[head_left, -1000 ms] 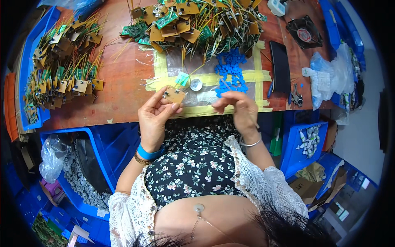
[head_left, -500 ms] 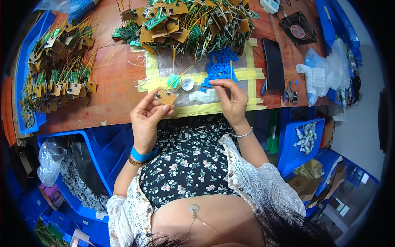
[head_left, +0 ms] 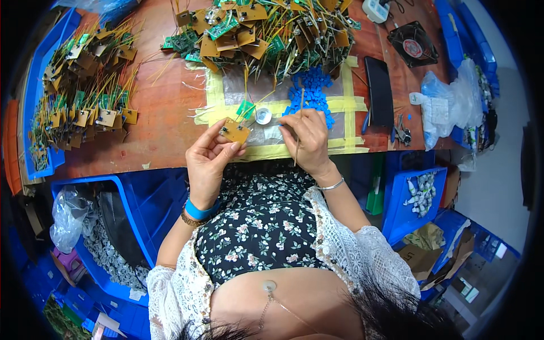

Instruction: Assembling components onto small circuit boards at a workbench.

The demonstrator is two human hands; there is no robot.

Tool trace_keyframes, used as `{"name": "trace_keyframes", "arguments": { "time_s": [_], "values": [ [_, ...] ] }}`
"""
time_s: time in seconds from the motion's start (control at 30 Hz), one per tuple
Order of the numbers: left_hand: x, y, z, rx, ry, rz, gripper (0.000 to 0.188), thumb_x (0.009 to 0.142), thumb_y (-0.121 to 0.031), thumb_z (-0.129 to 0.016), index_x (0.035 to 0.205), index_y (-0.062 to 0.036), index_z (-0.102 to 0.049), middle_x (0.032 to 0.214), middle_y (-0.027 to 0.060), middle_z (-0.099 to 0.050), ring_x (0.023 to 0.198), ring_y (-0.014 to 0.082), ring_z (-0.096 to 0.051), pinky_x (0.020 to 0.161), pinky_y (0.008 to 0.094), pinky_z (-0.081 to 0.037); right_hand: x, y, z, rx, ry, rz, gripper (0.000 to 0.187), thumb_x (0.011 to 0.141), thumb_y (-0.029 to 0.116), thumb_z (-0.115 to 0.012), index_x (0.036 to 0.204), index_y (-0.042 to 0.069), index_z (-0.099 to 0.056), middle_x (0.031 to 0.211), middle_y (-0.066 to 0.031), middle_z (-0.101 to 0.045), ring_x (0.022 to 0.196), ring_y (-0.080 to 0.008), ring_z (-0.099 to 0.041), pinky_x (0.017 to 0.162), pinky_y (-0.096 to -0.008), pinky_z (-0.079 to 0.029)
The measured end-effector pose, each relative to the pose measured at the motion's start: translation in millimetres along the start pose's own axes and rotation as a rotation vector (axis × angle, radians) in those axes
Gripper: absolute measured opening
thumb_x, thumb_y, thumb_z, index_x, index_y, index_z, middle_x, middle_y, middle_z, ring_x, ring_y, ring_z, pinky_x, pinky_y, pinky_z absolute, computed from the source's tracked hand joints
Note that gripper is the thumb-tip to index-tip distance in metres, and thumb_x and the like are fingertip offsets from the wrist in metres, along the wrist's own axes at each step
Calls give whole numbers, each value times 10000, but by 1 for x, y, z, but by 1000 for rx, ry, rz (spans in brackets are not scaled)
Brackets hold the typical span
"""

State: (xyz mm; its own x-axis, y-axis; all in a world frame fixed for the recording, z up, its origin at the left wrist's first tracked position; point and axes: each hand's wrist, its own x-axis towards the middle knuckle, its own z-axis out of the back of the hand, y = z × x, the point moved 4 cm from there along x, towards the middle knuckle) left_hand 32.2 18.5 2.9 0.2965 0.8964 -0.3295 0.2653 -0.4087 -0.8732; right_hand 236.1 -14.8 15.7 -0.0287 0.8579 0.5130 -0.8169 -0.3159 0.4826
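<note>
My left hand (head_left: 208, 161) pinches a tan circuit board (head_left: 236, 131) by its edge, with small dark parts on its face. Thin wires run up from it near a small green circuit board (head_left: 246, 109) on the taped mat. In my right hand (head_left: 310, 139) is a thin wooden stick (head_left: 302, 99), which pokes out above and below the closed fingers. Between the hands sits a small round white dish (head_left: 263, 116). A pile of little blue pieces (head_left: 309, 90) lies just beyond the right hand.
A large heap of wired boards (head_left: 266, 34) covers the far middle. More fill a blue tray (head_left: 35, 96) at left. On the right are a black phone-like slab (head_left: 378, 88), a fan (head_left: 412, 44), pliers (head_left: 402, 131) and a plastic bag (head_left: 453, 102). Blue bins (head_left: 141, 209) stand below the table.
My right hand has moved left and slightly down with the stick, nearer the white dish and the circuit board. My left hand still holds the board, and the view has shifted slightly.
</note>
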Motion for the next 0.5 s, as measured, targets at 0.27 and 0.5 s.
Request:
{"name": "trace_keyframes", "arguments": {
  "time_s": [0.27,0.5],
  "values": [
    [1,4,-6,3,73,5,405,900,50,-588,1299,52,-513,955,80,-614,843,172,-669,784,285,-585,31,50,-3,262,-50,33,271,668,-19,-759,900,80,-658,830,-30,-657,783,-210,-587,720,-326,-398],
    [0,4,-4,-31,114,10,417,908,62,-571,1318,64,-493,979,135,-653,844,180,-673,791,295,-588,35,54,-14,190,-16,27,285,671,-6,-763,929,70,-669,797,-29,-659,760,-207,-588,696,-334,-395]
  ]
}}
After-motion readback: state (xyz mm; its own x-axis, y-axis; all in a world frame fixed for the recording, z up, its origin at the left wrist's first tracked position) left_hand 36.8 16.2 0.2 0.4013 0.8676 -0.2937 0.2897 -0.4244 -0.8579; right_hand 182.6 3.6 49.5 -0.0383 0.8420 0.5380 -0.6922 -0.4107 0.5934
